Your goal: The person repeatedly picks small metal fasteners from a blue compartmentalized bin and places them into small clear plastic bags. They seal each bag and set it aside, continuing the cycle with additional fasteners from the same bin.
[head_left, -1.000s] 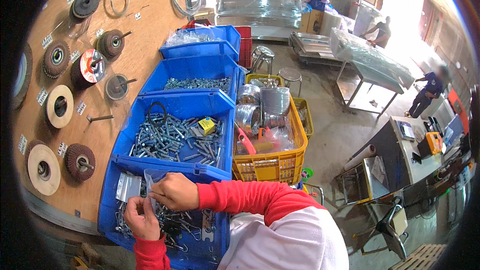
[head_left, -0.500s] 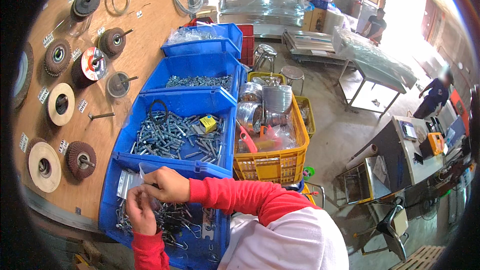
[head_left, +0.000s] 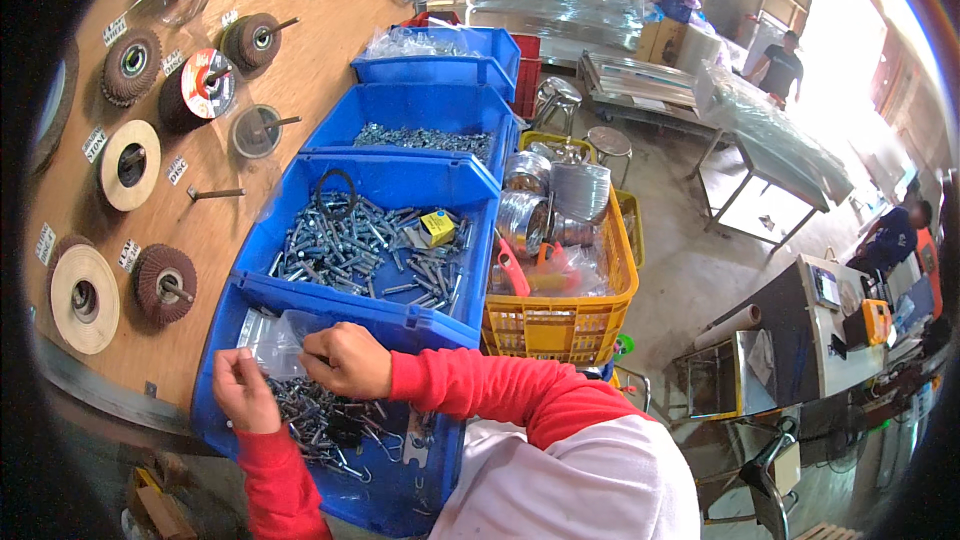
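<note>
A clear plastic bag (head_left: 275,342) spreads between my hands, above the nearest blue bin (head_left: 390,315). My right hand (head_left: 350,360) is closed on the bag's right side. To its left, my left hand (head_left: 245,392) has its fingers curled together beside the bag; whether anything is in them I cannot make out. Beneath both hands lie loose metal hooks and bolts (head_left: 345,435). A flat slotted metal plate (head_left: 415,437) rests among them near the bin's right side.
Beyond stands a blue bin of bolts (head_left: 330,250) with a small yellow box (head_left: 437,229); more blue bins continue behind. A yellow crate (head_left: 560,325) with wire coils is on the right. Grinding discs (head_left: 165,285) hang on the wooden board (head_left: 250,70) at left.
My hands have moved apart, the left hand leftward, and more of the bag shows between them. The view has shifted. The person at far right has moved closer to the desk.
</note>
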Demonstrator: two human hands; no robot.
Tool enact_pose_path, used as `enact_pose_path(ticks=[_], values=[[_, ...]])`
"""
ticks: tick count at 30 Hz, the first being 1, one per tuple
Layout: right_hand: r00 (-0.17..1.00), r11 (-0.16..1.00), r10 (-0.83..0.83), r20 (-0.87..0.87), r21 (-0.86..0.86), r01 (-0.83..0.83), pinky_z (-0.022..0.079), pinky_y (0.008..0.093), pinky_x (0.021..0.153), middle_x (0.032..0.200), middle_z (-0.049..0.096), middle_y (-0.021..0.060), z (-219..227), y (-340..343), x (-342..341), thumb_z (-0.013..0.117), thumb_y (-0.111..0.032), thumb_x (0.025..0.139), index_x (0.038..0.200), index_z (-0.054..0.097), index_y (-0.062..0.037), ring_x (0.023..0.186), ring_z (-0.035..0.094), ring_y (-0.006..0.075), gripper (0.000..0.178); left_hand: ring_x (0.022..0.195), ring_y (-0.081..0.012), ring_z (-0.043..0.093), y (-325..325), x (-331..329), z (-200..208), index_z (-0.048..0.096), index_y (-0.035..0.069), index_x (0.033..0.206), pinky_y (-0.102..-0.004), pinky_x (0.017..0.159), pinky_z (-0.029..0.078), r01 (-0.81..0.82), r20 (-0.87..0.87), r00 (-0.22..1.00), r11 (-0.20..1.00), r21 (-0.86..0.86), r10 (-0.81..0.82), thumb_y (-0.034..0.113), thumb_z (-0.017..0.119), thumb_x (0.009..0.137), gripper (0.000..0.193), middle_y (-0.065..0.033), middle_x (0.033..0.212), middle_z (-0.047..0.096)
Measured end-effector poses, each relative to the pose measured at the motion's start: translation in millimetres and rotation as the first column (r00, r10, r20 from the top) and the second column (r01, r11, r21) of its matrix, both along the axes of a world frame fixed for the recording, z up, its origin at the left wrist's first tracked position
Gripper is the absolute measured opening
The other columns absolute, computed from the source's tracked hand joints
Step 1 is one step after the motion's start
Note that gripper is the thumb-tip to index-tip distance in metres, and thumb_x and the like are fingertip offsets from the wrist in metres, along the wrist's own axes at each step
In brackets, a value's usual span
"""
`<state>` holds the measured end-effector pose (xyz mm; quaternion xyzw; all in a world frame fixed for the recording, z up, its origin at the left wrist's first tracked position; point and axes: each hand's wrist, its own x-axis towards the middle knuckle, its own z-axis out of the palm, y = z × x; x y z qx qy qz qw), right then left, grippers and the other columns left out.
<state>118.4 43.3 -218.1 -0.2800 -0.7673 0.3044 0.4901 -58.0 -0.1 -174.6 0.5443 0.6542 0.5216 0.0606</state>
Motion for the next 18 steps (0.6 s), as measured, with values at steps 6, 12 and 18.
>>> enact_pose_path(ticks=[6, 12, 18], values=[[0.931, 0.961, -0.277, 0.239, 0.064, 0.270, 0.055, 0.0531, 0.061, 0.080, 0.070, 0.0211, 15.0, 5.5, 10.0, 0.073, -0.029, 0.080, 0.114, 0.058, -0.0033, 0.071, 0.069, 0.0437, 0.045, 0.074, -0.0373, 0.067, -16.9, 15.7, -12.1, 0.063, 0.009, 0.101, -0.0474, 0.064, 0.053, 0.232, -0.619, 0.759, 0.972, -0.032, -0.201, 0.002, 0.063, 0.088, 0.015, -0.0151, 0.084, 0.067], [0.943, 0.969, -0.238, 0.234, 0.124, 0.214, 0.054, 0.0432, 0.058, 0.070, 0.067, 0.0179, 40.5, 16.4, 13.4, 0.061, -0.008, 0.081, 0.119, 0.071, -0.0114, 0.062, 0.069, 0.0343, 0.039, 0.073, -0.0263, 0.063, -29.0, 26.1, 3.7, 0.067, 0.017, 0.104, -0.0435, 0.063, 0.048, 0.087, -0.887, 0.449, 0.993, -0.082, -0.112, 0.013, 0.061, 0.088, 0.018, -0.0069, 0.084, 0.056], [0.916, 0.910, -0.271, 0.295, 0.389, 0.143, 0.054, 0.0449, 0.058, 0.076, 0.068, 0.0169, 31.6, 1.5, -4.0, 0.062, -0.004, 0.079, 0.117, 0.073, -0.0115, 0.061, 0.066, 0.0360, 0.040, 0.097, -0.0363, 0.070, 1.5, 8.0, 13.0, 0.075, 0.015, 0.119, -0.0462, 0.084, 0.056, 0.001, -0.409, 0.912, 0.998, -0.058, -0.025, 0.018, 0.068, 0.090, 0.031, -0.0198, 0.111, 0.070]])
